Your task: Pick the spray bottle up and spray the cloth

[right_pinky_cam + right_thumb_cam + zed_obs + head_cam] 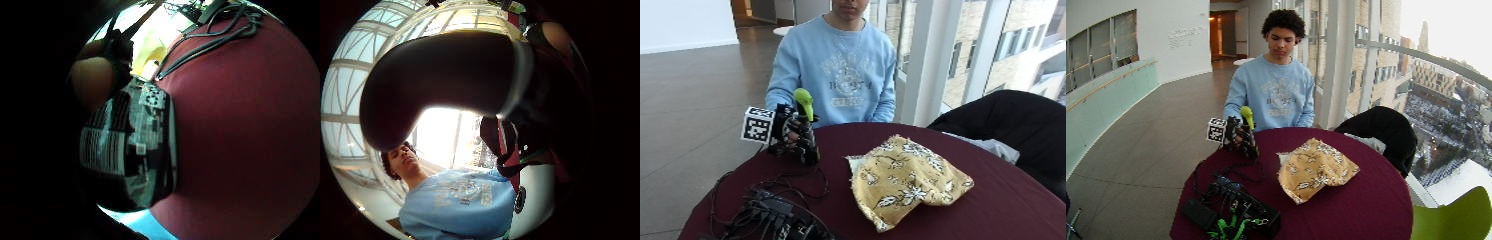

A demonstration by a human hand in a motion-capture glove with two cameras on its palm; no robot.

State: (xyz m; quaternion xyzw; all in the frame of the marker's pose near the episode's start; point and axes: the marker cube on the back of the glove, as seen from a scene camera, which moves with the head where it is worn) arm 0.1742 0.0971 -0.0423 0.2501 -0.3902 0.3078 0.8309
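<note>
A spray bottle [804, 116] with a green head and a dark labelled body stands upright at the table's left side, near the person. My gloved right hand [792, 134] grips its body, fingers curled round it. Whether its base touches the maroon tablecloth [986, 200] or hangs just above it, I cannot tell. The bottle's label [127, 150] fills the little finger side palm view, and the spray head [445, 75] looms dark in the thumb side view. A yellow floral cloth [906, 177] lies crumpled in the middle of the table, right of the bottle. The wide view shows the bottle [1246, 119] and the cloth [1315, 170] the same way.
A tangle of black cables and boxes [773, 215] lies at the table's front left. A black jacket [1013, 125] hangs over a chair at the right. A green chair [1459, 215] stands beyond the table's near right edge.
</note>
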